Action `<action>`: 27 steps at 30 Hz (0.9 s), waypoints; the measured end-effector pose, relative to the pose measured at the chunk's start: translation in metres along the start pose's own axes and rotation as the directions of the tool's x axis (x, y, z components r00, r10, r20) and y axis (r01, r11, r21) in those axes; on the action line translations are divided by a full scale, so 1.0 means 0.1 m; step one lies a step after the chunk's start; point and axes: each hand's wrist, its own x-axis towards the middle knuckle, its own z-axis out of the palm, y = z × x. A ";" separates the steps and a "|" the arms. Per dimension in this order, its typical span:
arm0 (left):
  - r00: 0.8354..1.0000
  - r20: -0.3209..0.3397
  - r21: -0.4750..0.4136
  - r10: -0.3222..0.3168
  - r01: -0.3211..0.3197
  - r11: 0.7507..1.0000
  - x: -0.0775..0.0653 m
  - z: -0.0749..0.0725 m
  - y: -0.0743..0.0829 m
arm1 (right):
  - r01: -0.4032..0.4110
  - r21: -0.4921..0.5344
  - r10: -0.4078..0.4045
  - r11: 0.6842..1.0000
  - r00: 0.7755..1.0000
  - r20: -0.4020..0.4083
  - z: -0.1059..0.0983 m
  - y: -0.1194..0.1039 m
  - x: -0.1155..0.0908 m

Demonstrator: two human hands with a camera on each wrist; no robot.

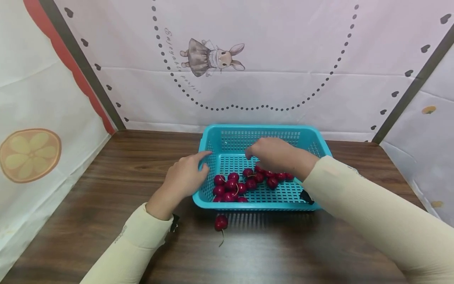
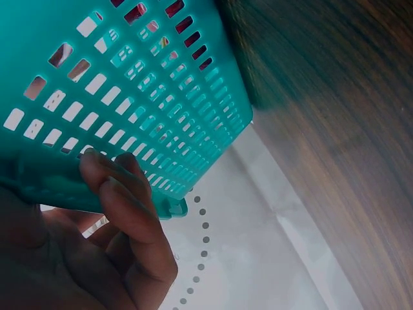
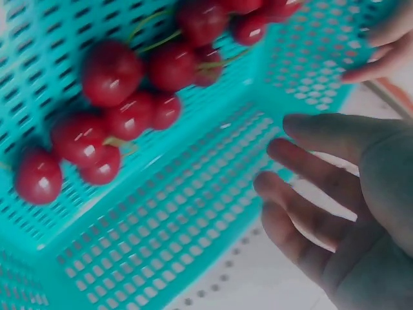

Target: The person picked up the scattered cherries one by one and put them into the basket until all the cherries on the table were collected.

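Several dark red cherries (image 1: pixel 231 185) with thin stems lie in a turquoise plastic basket (image 1: pixel 262 206), mostly toward its near left and middle. One more cherry (image 1: pixel 221 223) lies on the table in front of the basket, its stem toward me. At the left end my left hand (image 1: pixel 186 175) grips the basket's rim; in the left wrist view its bent fingers (image 2: pixel 132 206) are against the outer wall. Over the basket hovers my right hand (image 1: pixel 278 154), with nothing held. The right wrist view shows its fingers loosely bent and apart from the cherries (image 3: pixel 113 72).
The basket stands on a dark wood-grain table (image 1: pixel 142 157), close to the back. Behind it hangs a pale cloth (image 1: pixel 283 47) with a printed rabbit and dotted lines. Another cloth (image 1: pixel 71 98) with a printed orange slice hangs at the left.
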 end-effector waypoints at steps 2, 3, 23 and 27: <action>1.000 0.000 0.001 -0.001 0.001 1.000 0.00 0.00 0.00 | 0.017 -0.025 -0.019 1.000 0.997 -0.071 -0.04 -0.08 -0.06; 1.000 0.000 0.000 -0.001 0.001 1.000 0.00 0.00 -0.01 | 0.015 -0.041 -0.019 0.999 0.994 -0.111 -0.06 -0.13 -0.09; 1.000 -0.006 0.003 0.006 -0.006 1.000 0.01 0.01 -0.01 | 0.330 -0.099 -0.344 0.939 0.884 -0.317 0.25 -1.19 -0.82; 1.000 -0.014 0.008 0.002 -0.002 1.000 0.01 0.02 -0.01 | 0.345 -0.109 -0.361 0.932 0.895 -0.262 0.47 -1.25 -0.80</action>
